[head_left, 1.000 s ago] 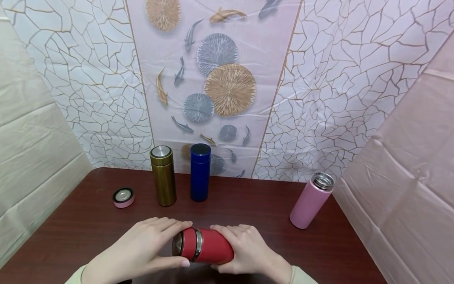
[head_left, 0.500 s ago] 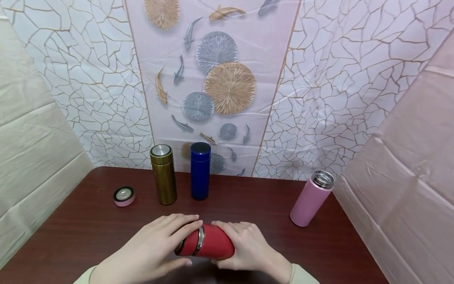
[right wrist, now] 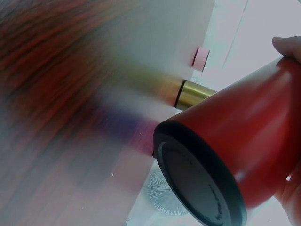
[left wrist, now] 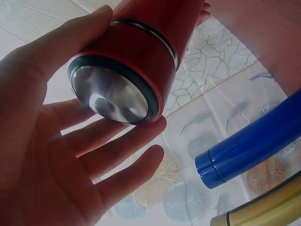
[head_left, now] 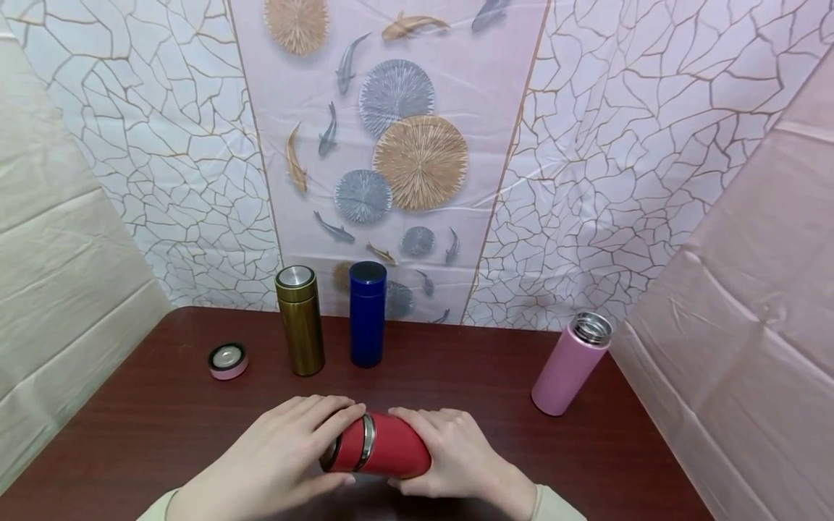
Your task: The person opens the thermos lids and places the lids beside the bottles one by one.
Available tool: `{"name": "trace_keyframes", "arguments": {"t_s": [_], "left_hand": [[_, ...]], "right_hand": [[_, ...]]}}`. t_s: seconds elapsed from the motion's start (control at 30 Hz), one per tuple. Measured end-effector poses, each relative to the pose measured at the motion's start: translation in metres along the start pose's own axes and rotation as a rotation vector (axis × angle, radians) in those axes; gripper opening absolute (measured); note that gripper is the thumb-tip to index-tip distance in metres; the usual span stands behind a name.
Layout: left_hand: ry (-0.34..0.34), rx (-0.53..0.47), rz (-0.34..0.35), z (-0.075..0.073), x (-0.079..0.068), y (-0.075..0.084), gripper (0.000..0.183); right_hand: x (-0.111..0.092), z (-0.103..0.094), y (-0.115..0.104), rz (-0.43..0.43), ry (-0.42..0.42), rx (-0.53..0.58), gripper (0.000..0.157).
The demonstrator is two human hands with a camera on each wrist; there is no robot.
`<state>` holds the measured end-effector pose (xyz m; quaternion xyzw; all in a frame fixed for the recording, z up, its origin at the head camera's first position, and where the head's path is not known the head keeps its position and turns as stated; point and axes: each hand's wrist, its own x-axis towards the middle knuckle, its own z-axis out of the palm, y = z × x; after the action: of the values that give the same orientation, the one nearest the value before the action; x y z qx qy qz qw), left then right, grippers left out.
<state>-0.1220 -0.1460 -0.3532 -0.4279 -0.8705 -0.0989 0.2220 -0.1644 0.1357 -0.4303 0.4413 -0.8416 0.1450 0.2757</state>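
Note:
A red thermos bottle [head_left: 399,447] lies nearly sideways between the two hands, its lid end toward the left. My left hand [head_left: 276,452] pinches the red lid [head_left: 352,445], thumb on one side and fingers on the other. The lid's silver top [left wrist: 110,94] faces the palm in the left wrist view, the lower fingers spread loosely. Around the bottle's body curls my right hand [head_left: 452,456]. In the right wrist view the dark base [right wrist: 197,174] of the bottle shows. A shiny metal ring [head_left: 368,440] runs between lid and body.
On the dark red table [head_left: 456,369], a gold thermos [head_left: 302,325] and a blue thermos [head_left: 368,318] stand upright at the back. A pink lid [head_left: 228,362] lies upside down at left. An uncapped pink thermos [head_left: 570,369] stands at right. Patterned cloth hangs behind.
My left hand has moved slightly right and forward, its fingers covering more of the lid. Its thumb came off and is back by the lid. The bottle has tilted a little; the right hand hardly moved.

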Motion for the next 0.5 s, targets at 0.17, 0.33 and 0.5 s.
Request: {"name": "trace_keyframes", "arguments": {"t_s": [0.17, 0.33, 0.5], "left_hand": [[0.034, 0.014, 0.014, -0.0022, -0.0016, 0.0006, 0.069], [0.013, 0.006, -0.016, -0.006, -0.0005, 0.0011, 0.069], [-0.024, -0.029, -0.07, -0.0091, 0.0002, -0.0014, 0.07]], "right_hand": [[-0.0004, 0.0018, -0.0019, -0.012, -0.009, 0.003, 0.084], [-0.0018, 0.0023, -0.0021, -0.001, -0.034, -0.001, 0.086], [-0.0011, 0.0021, -0.0013, 0.0, -0.024, -0.002, 0.086]]}}
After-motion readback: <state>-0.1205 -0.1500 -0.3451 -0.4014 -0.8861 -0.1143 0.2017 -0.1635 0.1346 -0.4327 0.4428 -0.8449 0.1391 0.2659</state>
